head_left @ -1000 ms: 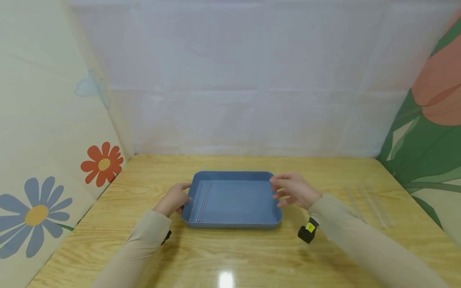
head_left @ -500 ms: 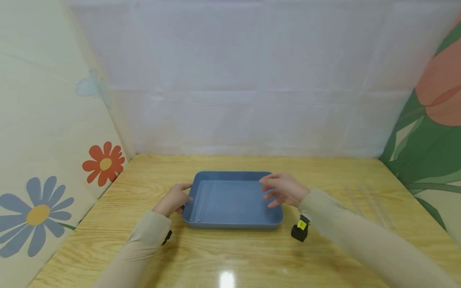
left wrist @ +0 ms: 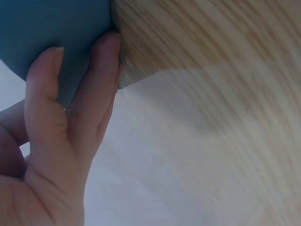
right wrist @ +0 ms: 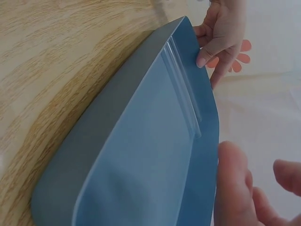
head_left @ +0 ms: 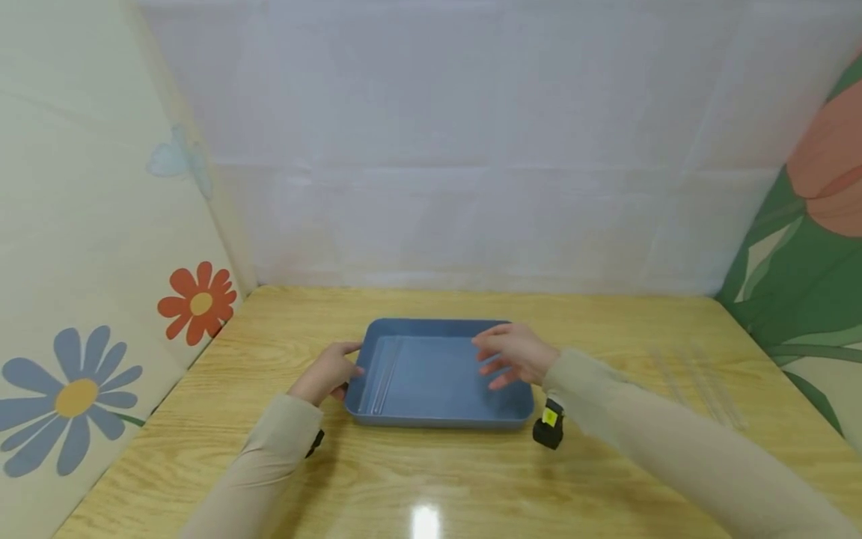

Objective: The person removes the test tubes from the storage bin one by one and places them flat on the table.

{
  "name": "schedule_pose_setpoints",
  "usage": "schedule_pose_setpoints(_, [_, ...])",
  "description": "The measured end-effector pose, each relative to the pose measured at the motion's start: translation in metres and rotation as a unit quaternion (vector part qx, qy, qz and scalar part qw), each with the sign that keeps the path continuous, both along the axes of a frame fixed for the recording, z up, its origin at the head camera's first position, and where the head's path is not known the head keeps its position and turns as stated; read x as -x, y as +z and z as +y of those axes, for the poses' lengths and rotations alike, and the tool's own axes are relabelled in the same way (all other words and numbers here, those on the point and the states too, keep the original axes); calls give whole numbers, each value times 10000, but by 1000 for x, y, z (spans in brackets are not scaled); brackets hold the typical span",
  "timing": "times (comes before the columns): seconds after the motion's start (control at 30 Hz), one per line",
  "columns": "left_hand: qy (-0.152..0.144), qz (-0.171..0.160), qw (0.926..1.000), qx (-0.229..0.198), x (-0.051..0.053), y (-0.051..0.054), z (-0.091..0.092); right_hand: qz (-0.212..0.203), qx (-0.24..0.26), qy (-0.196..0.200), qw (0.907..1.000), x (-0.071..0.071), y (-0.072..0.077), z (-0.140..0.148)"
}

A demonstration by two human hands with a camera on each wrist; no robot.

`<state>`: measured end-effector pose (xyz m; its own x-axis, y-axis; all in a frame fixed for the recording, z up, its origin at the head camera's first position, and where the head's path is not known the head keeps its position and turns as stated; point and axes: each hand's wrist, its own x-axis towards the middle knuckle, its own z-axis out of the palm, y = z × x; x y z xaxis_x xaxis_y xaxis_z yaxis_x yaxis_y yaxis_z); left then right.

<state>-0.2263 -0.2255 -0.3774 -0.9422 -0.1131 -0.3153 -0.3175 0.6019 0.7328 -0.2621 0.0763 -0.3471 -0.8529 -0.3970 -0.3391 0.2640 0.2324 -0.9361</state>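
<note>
Head view: right hand, fingers loosely parted, nothing visible held, has shifted inward over the blue rectangular tray on the wood-grain bench, apparently leaving the rim-pinching left hand to steady it.

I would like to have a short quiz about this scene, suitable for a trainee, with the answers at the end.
1. Which hand grips the blue tray? (a) left (b) right
2. True or false: the clear rods inside the tray lie at its right end, seen from the head camera.
3. Complete: other clear rods lie on the ____, right of the tray.

Key: 1: a, the left hand. 2: false; these rods lie at the left end. 3: table.
</note>
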Motion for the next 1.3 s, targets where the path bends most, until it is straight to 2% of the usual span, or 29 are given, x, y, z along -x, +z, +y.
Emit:
schedule_pose_setpoints(0.43, [-16,-37,10000,45,-1,1,1,-24,-249,314,9992,2,-1,-21])
schedule_pose_setpoints(0.8, [-14,-15,10000,71,-2,3,2,-8,-574,410,9975,3,-9,-43])
schedule_pose_setpoints(1.3, [-13,-30,9999,107,-1,1,1,131,-933,689,9932,0,-3,-63])
